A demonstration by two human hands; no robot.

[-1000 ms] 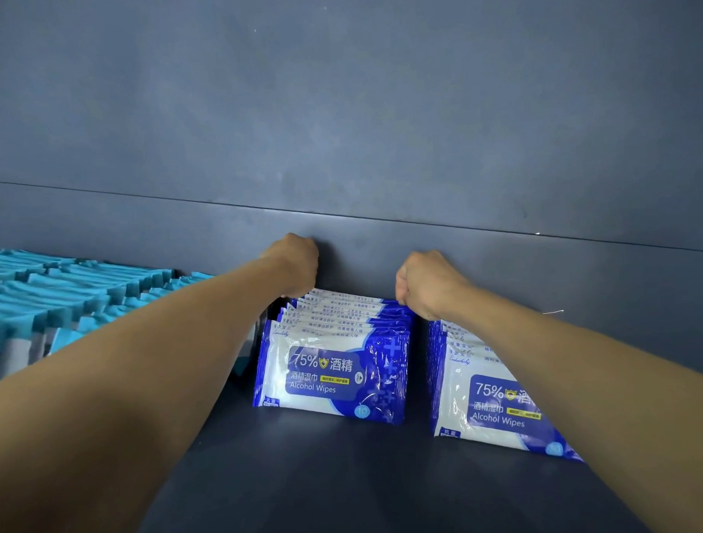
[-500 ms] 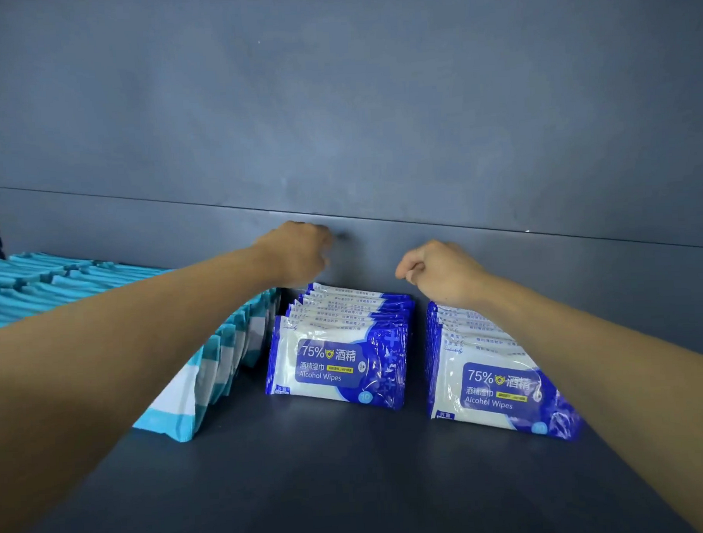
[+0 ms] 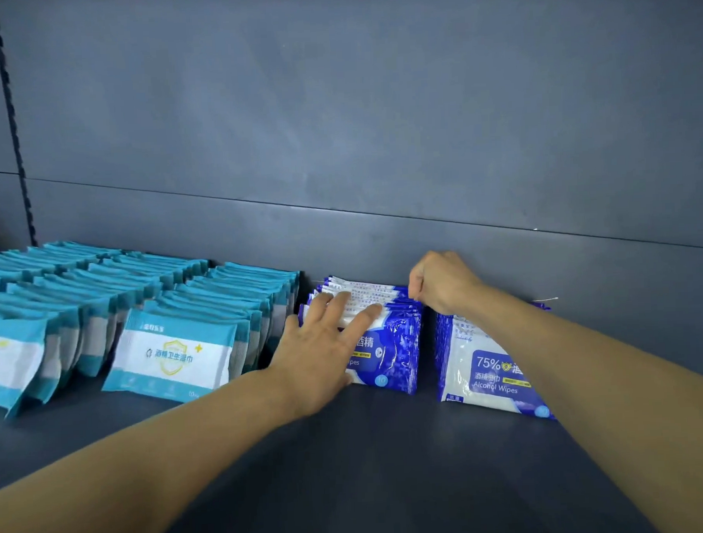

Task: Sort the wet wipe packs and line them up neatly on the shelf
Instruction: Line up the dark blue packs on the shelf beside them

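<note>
Two rows of blue-and-white alcohol wipe packs lean back on the dark shelf (image 3: 350,468). My left hand (image 3: 321,348) lies flat with spread fingers on the front and top of the middle row of blue packs (image 3: 393,345). My right hand (image 3: 443,282) is curled at the back right corner of that row, by the wall, apparently pinching the rear packs' top edges. The right row of blue packs (image 3: 483,373) stands under my right forearm. Several rows of teal-and-white wipe packs (image 3: 172,354) stand to the left.
The grey back wall (image 3: 376,124) rises straight behind the rows. A dark perforated upright (image 3: 11,120) runs down the wall at far left. In front of the packs stretches bare shelf surface.
My left hand left the back wall, opened, and came forward onto the front of the middle blue row. My right hand moved slightly left and lower onto that row's back corner.
</note>
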